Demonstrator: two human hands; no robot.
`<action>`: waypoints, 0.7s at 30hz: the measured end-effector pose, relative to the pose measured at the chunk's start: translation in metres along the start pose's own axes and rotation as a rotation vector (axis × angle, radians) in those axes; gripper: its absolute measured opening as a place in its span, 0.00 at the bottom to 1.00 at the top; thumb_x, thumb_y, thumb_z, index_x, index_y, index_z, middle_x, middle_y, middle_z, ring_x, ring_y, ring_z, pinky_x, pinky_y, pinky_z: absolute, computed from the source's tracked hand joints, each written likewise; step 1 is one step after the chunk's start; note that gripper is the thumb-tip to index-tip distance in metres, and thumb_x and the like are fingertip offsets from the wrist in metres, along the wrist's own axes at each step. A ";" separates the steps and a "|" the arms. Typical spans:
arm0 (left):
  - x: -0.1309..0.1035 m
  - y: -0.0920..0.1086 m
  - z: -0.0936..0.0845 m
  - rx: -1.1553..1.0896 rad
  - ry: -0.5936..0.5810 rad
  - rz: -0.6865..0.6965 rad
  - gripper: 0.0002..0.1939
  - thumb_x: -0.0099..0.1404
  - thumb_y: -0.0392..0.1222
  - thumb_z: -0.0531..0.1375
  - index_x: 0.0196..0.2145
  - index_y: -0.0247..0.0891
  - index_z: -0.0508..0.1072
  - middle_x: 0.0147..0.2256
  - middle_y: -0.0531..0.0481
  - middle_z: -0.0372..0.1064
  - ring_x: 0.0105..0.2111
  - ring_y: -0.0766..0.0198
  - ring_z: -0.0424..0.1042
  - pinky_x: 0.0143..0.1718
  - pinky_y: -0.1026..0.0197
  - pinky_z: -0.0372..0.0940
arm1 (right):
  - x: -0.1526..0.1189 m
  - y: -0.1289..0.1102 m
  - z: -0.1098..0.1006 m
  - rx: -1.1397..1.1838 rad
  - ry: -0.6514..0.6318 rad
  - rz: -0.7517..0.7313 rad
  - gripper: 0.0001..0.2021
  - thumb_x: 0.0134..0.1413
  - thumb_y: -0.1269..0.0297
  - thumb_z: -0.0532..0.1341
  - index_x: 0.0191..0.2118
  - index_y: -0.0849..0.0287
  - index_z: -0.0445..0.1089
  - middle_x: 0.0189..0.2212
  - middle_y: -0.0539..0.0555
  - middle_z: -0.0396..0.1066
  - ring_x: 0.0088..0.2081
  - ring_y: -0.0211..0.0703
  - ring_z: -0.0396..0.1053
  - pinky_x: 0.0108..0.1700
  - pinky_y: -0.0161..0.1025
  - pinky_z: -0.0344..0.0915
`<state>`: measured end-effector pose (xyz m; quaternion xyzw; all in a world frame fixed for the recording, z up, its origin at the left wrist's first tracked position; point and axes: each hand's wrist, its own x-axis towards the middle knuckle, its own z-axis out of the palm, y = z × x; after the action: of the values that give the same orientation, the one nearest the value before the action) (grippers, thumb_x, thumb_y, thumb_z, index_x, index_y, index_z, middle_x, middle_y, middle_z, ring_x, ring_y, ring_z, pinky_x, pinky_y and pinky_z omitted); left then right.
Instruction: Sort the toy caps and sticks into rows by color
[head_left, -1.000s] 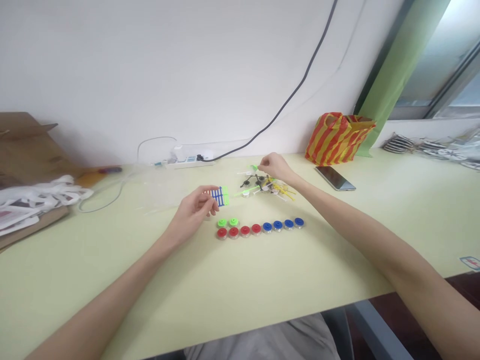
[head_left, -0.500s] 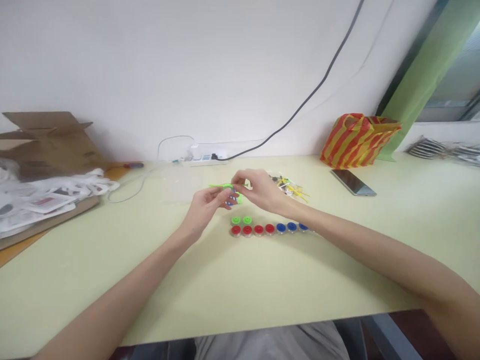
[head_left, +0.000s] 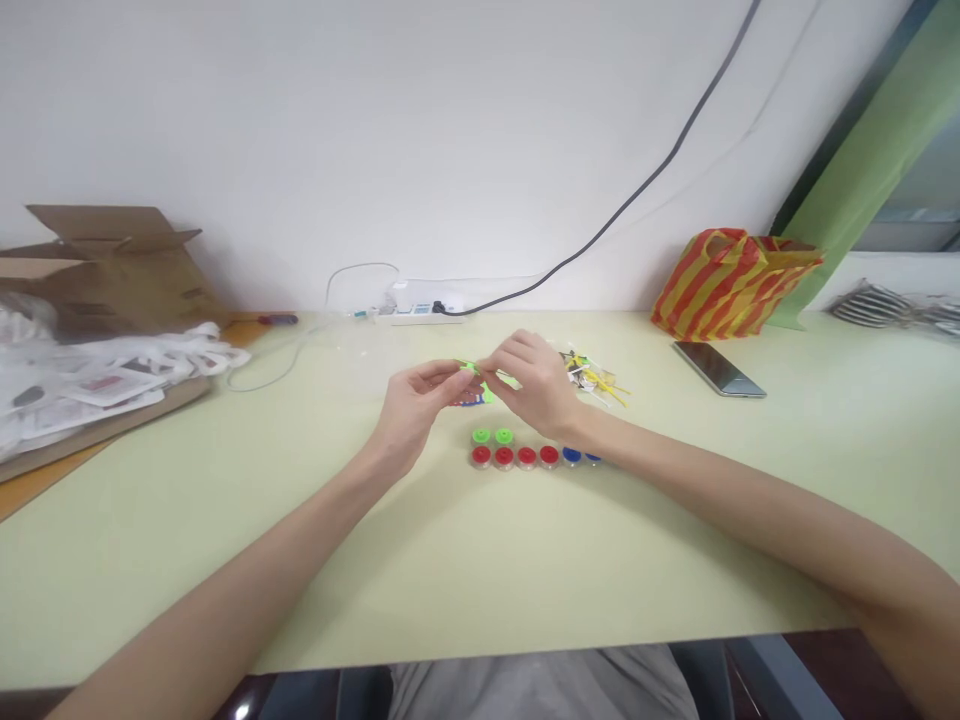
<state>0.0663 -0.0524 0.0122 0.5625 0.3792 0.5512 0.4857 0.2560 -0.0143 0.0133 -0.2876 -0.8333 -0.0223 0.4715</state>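
Wall (head_left: 337, 130): white, across the back; a dark cable (head_left: 637, 190) slants down in front of it to a power strip (head_left: 409, 318) at its foot.
Table (head_left: 420, 580): pale yellow-green top, its near edge above grey-clad legs (head_left: 540, 685).
Curtain (head_left: 870, 190): green, at the far right.
Cardboard box (head_left: 142, 290): brown, flaps up, at the back left, behind a heap of white packaging (head_left: 127, 380).
Carrier bag (head_left: 731, 285): red and yellow stripes, standing at the back right.
Right hand (head_left: 531, 385): bent inward, thumb and fingertips pinching a thin green piece (head_left: 469, 367).
Left hand (head_left: 411, 415): fingertips gripping that same green piece from the other side — and a blue-and-green slatted bundle (head_left: 474, 400) shows under its fingers, seemingly held there too.
Phone (head_left: 720, 370): dark screen up, right of the hands, in front of the carrier bag.
Loose parts (head_left: 596, 378): yellow, black and white, in a small tangle just beyond the right hand, partly hidden by it.
Discs: four red ones (head_left: 526, 457) in a row nearest the person, blue ones (head_left: 572, 456) continuing it until the right forearm covers them, two green ones (head_left: 493, 437) behind the leftmost reds.
Green piece: above the table, between the two hands — its exact shape is hidden by fingers.
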 end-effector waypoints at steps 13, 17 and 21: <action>-0.002 0.008 0.003 0.229 -0.105 0.103 0.18 0.60 0.51 0.71 0.44 0.39 0.83 0.42 0.46 0.75 0.46 0.54 0.75 0.48 0.54 0.72 | 0.016 -0.011 -0.014 0.723 -0.301 0.540 0.07 0.59 0.61 0.66 0.37 0.59 0.72 0.31 0.54 0.79 0.35 0.43 0.77 0.40 0.39 0.69; -0.002 0.008 0.003 0.200 -0.082 0.063 0.22 0.58 0.52 0.73 0.46 0.37 0.80 0.38 0.45 0.79 0.42 0.52 0.79 0.48 0.49 0.74 | 0.019 -0.009 -0.024 0.788 -0.417 0.543 0.09 0.57 0.59 0.68 0.37 0.57 0.70 0.29 0.52 0.78 0.33 0.41 0.74 0.38 0.38 0.67; -0.001 0.012 0.000 0.279 -0.188 0.140 0.17 0.62 0.53 0.70 0.41 0.38 0.79 0.37 0.44 0.80 0.39 0.54 0.79 0.47 0.49 0.74 | 0.020 -0.006 -0.032 0.847 -0.527 0.522 0.10 0.57 0.58 0.68 0.36 0.56 0.69 0.28 0.51 0.77 0.33 0.40 0.71 0.38 0.38 0.65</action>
<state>0.0651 -0.0564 0.0231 0.6984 0.3648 0.4708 0.3968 0.2697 -0.0203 0.0481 -0.2658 -0.7602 0.5043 0.3117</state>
